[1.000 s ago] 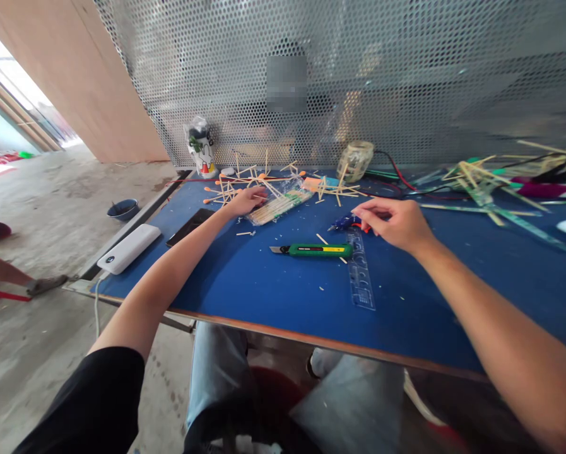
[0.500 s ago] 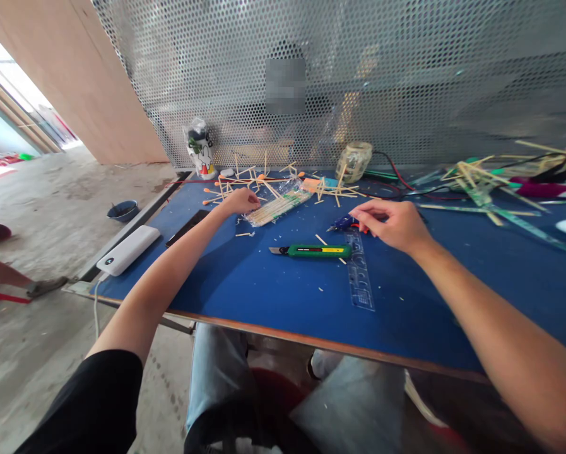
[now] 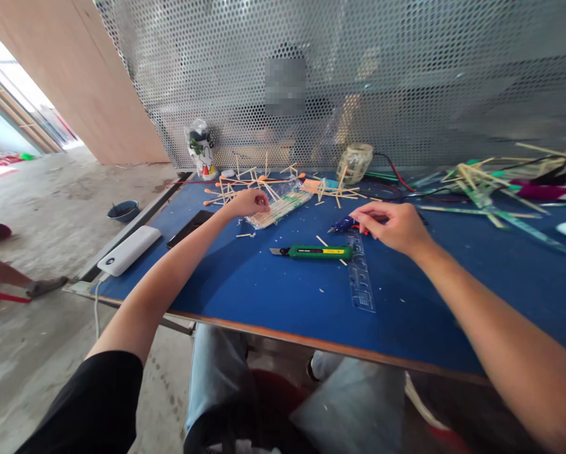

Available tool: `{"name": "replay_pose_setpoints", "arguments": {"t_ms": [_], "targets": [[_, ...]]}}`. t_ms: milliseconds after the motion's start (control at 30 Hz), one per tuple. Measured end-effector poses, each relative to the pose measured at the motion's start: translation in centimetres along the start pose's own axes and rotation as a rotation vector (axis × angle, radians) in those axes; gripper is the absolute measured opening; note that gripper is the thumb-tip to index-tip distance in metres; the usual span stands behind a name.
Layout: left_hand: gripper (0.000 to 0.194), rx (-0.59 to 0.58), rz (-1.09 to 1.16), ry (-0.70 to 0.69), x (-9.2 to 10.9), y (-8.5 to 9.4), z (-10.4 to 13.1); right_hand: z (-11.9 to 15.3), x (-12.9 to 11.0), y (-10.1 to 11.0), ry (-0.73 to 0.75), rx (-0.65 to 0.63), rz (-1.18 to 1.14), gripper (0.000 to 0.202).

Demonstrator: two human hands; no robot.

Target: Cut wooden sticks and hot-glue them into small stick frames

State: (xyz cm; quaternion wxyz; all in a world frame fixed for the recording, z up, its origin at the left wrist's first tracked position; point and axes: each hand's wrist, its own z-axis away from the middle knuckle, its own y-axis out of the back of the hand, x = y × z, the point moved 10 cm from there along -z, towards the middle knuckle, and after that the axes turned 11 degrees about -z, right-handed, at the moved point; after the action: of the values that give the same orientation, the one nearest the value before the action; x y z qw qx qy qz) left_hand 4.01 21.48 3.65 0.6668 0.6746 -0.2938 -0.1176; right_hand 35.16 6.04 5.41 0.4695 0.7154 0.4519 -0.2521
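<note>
My left hand (image 3: 250, 203) is closed with curled fingers at the near-left end of a clear packet of wooden sticks (image 3: 283, 208); what its fingertips hold, if anything, is too small to tell. My right hand (image 3: 390, 224) hovers with thumb and fingers pinched together, beside a dark blue tool with red parts (image 3: 344, 224); whether anything thin is between the fingertips cannot be made out. Between and in front of the hands lies a green utility knife (image 3: 318, 252), its blade pointing left. The knife's right end meets a clear plastic ruler (image 3: 361, 280).
Stick frames (image 3: 342, 189) stand along the back, near a glass jar (image 3: 356, 161). On the left are a white power bank (image 3: 130, 250), a dark phone (image 3: 188, 229) and a cartoon-printed bottle (image 3: 203, 154). More glued sticks (image 3: 476, 186) lie at right, against perforated metal (image 3: 406, 82).
My left hand has shifted slightly right over the packet, and its fingers have curled. My right hand has barely moved.
</note>
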Motion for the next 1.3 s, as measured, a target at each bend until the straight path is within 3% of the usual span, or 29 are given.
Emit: {"name": "replay_pose_setpoints", "arguments": {"t_ms": [133, 300, 533, 667, 767, 833, 1000, 1133, 1233, 1300], "targets": [[0.028, -0.039, 0.048, -0.023, 0.6, -0.3, 0.3, 0.0, -0.1, 0.0, 0.004, 0.007, -0.001, 0.035], [0.035, -0.116, 0.035, 0.014, -0.1, -0.9, 0.5, 0.0, -0.4, 0.0, 0.003, -0.003, 0.001, 0.031], [0.021, -0.189, -0.104, 0.044, -0.6, -0.6, 0.2, 0.0, -0.2, 0.0, -0.008, 0.001, 0.000, 0.028], [0.018, -0.090, -0.226, 0.110, 0.0, 0.1, 0.6, 0.1, 0.0, -0.1, -0.019, 0.003, 0.002, 0.028], [0.031, 0.036, -0.314, 0.175, 0.3, 1.4, 1.1, 0.1, -0.1, 0.0, -0.019, 0.010, -0.001, 0.028], [0.035, 0.045, -0.354, 0.205, 0.3, 2.2, 1.3, 0.1, -0.1, 0.0, -0.013, 0.011, -0.005, 0.030], [0.012, -0.181, -0.392, 0.217, -0.2, 4.3, 2.0, 0.0, -0.1, 0.0, 0.002, 0.004, 0.003, 0.034], [0.013, -0.298, -0.497, 0.253, -0.6, 8.0, 4.6, 0.0, 0.2, 0.1, 0.002, 0.000, 0.013, 0.035], [0.023, -0.145, -0.685, 0.397, -1.1, 12.7, 8.3, 0.0, 0.7, 0.2, 0.007, -0.011, 0.064, 0.033], [0.028, -0.074, -0.699, 0.404, -0.4, 14.3, 10.8, 0.0, 0.5, 0.4, 0.059, -0.025, 0.198, 0.031]]}}
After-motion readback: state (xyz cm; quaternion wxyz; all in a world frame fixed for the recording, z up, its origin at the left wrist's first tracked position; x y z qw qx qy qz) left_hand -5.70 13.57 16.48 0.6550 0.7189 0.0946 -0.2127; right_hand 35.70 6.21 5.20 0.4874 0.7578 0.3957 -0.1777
